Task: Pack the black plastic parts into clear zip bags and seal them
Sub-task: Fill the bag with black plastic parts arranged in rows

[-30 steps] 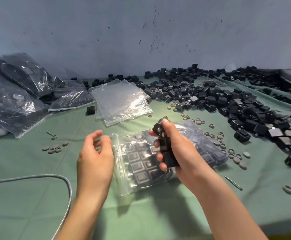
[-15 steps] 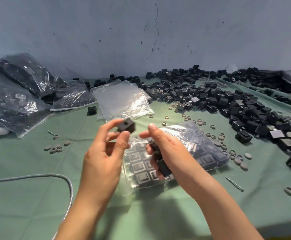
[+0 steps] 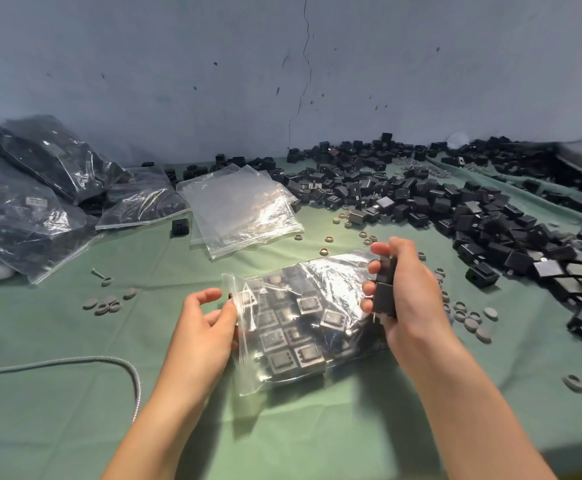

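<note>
A clear zip bag [image 3: 317, 299] partly filled with flat rows of black plastic parts lies on the green cloth, its open mouth to the left. My left hand [image 3: 203, 327] is at that mouth and pinches a black part [image 3: 230, 296] that is mostly hidden by my thumb. My right hand [image 3: 410, 299] hovers over the bag's right end, fingers curled round a short stack of black parts [image 3: 384, 296]. A large loose pile of black parts [image 3: 455, 209] spreads over the back right of the table.
Empty clear zip bags [image 3: 241, 206] lie stacked behind the open bag. Filled bags [image 3: 23, 202] are heaped at far left. Grey washers [image 3: 106, 304] and rings lie scattered, with a screw [image 3: 99, 273], a lone black part [image 3: 180, 227] and a metal hose [image 3: 109, 362] at left.
My left hand took a black part from the stack, then dropped down to the bag's mouth with it. My right hand shifted right and up with the remaining stack.
</note>
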The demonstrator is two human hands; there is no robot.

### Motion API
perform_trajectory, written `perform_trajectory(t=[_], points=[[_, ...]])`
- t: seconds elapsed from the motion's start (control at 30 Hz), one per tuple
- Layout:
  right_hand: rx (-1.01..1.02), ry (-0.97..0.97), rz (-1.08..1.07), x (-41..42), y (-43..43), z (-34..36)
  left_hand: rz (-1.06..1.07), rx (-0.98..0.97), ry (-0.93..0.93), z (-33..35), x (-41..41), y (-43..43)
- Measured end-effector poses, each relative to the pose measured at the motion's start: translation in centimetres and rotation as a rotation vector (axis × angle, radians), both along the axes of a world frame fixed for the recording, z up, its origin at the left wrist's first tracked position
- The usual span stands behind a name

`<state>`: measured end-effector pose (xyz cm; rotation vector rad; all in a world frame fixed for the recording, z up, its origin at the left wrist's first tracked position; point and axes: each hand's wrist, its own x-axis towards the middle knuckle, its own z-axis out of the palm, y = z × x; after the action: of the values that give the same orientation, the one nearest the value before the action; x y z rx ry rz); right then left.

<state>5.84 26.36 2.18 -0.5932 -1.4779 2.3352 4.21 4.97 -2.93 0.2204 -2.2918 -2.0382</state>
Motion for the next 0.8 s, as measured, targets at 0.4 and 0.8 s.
perform_trajectory(t=[0.4, 0.8], points=[[-0.047, 0.024, -0.094, 0.0, 1.3, 0.2, 0.103, 0.033, 0.038, 0.0, -0.8, 1.8], [-0.071, 0.0, -0.094, -0.6, 1.2, 0.0, -0.166, 0.033, 0.028, 0.9, -0.4, 2.4]])
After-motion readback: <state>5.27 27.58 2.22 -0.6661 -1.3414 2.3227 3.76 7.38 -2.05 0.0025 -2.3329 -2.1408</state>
